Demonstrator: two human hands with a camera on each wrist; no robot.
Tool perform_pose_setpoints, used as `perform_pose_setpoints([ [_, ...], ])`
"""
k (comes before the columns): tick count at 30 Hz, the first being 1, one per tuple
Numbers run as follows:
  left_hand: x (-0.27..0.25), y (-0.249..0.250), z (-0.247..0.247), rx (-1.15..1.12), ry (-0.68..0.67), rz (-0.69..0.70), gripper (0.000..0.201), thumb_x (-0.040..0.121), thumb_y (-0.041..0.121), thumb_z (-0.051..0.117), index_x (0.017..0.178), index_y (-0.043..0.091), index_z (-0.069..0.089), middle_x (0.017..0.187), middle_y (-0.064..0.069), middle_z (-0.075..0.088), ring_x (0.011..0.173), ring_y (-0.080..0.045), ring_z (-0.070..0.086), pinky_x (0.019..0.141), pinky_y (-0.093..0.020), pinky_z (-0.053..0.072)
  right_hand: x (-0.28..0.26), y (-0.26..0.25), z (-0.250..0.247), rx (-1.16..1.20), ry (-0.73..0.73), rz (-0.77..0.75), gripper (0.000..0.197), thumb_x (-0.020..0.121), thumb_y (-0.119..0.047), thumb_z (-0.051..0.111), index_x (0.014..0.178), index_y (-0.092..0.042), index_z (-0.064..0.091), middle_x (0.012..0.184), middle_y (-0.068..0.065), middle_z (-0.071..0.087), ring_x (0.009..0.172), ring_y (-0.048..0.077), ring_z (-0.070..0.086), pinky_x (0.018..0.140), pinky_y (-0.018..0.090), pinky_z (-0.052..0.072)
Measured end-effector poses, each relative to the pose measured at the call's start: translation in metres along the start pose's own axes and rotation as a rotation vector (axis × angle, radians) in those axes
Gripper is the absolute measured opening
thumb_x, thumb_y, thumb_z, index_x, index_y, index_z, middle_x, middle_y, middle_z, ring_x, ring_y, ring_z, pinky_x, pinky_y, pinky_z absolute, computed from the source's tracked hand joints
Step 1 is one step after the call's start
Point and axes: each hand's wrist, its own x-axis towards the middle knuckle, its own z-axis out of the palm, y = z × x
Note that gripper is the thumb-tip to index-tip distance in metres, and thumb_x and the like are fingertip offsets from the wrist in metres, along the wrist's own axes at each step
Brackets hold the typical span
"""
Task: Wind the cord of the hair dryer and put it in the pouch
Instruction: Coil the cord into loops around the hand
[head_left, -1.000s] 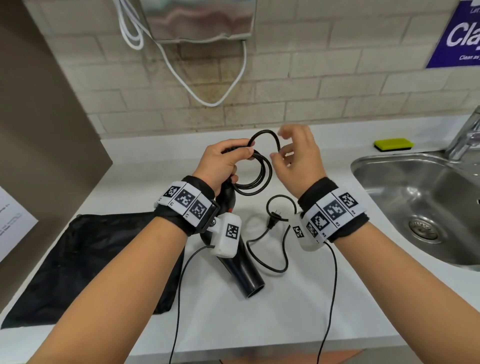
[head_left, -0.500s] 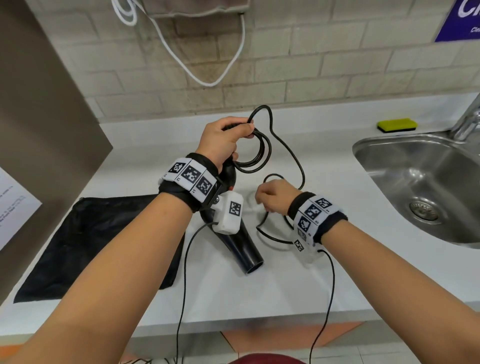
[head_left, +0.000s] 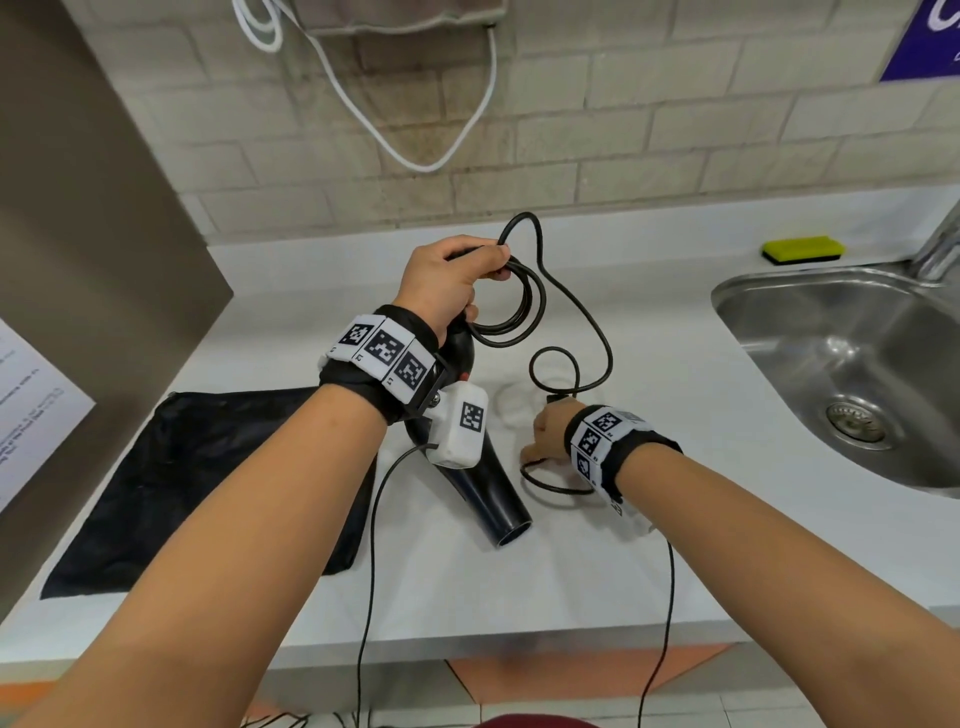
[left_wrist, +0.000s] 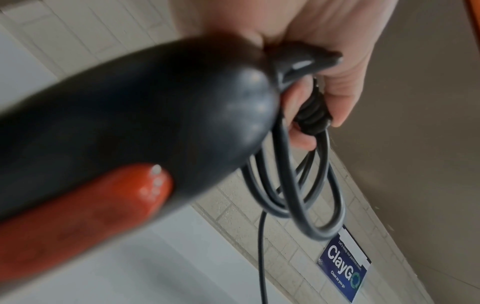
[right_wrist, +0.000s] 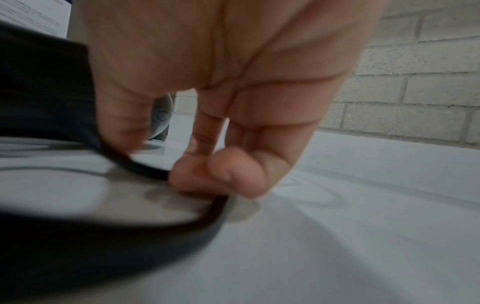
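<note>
Left hand (head_left: 447, 280): raised over the white bench (head_left: 649, 332), fingers curled round several wound loops of black cord (head_left: 511, 312) together with the handle end of the hair dryer (head_left: 488, 493). Hair dryer: black, red switch panel on the handle in the left wrist view, barrel sloping down toward the near edge, open nozzle lowest and close to the bench. Coil: hanging below the left thumb, one further loop standing up above the grip. Remaining cord: running from the coil down to the right, curling once on the bench, then passing to the right hand (head_left: 550, 434). Right hand: low at the bench surface just right of the nozzle, fingertips (right_wrist: 205, 174) pinching the cord in the right wrist view; plug end not clearly told apart. Pouch (head_left: 197, 483): black, flat on the bench at left, partly under the left forearm, just beside the dryer. Sink (head_left: 769, 332): stainless, set in the bench at right. Sponge (head_left: 802, 249): yellow-green on black, at the back edge behind the sink. White cable (head_left: 415, 161): hanging in a loop on the brick wall.
</note>
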Motion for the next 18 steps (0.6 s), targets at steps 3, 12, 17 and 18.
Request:
perform_pose_setpoints([
  [3, 0.000, 0.000, 0.000, -0.002, -0.002, 0.006, 0.003, 0.084, 0.013, 0.067, 0.085, 0.011, 0.067, 0.073, -0.007, 0.068, 0.035, -0.007, 0.029, 0.038, -0.019, 0.030, 0.008, 0.000, 0.003, 0.001, 0.030, 0.022, 0.043, 0.077, -0.045, 0.066, 0.100, -0.009, 0.059, 0.095, 0.007, 0.057, 0.083, 0.020, 0.050, 0.072, 0.027, 0.044],
  [12, -0.001, 0.000, 0.000, -0.001, -0.016, 0.014, 0.002, 0.084, 0.013, 0.067, 0.086, 0.011, 0.067, 0.075, -0.007, 0.068, 0.035, -0.007, 0.030, 0.039, -0.018, 0.031, 0.009, -0.003, -0.006, 0.031, 0.033, 0.167, 0.073, 0.077, -0.039, 0.071, 0.132, -0.004, 0.038, 0.130, 0.009, 0.051, 0.118, 0.025, 0.052, 0.092, 0.031, 0.044],
  [17, -0.002, 0.000, -0.002, -0.007, -0.019, 0.015, 0.001, 0.084, 0.013, 0.068, 0.084, 0.013, 0.068, 0.074, -0.006, 0.068, 0.036, -0.007, 0.030, 0.040, -0.019, 0.030, 0.006, -0.004, 0.003, -0.070, 0.092, 0.145, 0.043, 0.082, -0.020, 0.064, 0.121, -0.007, 0.052, 0.098, 0.004, 0.056, 0.106, 0.024, 0.058, 0.086, 0.030, 0.049],
  [18, -0.002, 0.000, -0.002, -0.009, -0.018, 0.014, 0.001, 0.084, 0.013, 0.068, 0.084, 0.013, 0.068, 0.074, -0.006, 0.068, 0.037, -0.007, 0.030, 0.040, -0.019, 0.030, 0.005, -0.004, 0.006, -0.036, 0.106, 0.144, 0.039, 0.082, -0.018, 0.063, 0.118, -0.007, 0.052, 0.101, 0.004, 0.057, 0.105, 0.025, 0.059, 0.086, 0.032, 0.049],
])
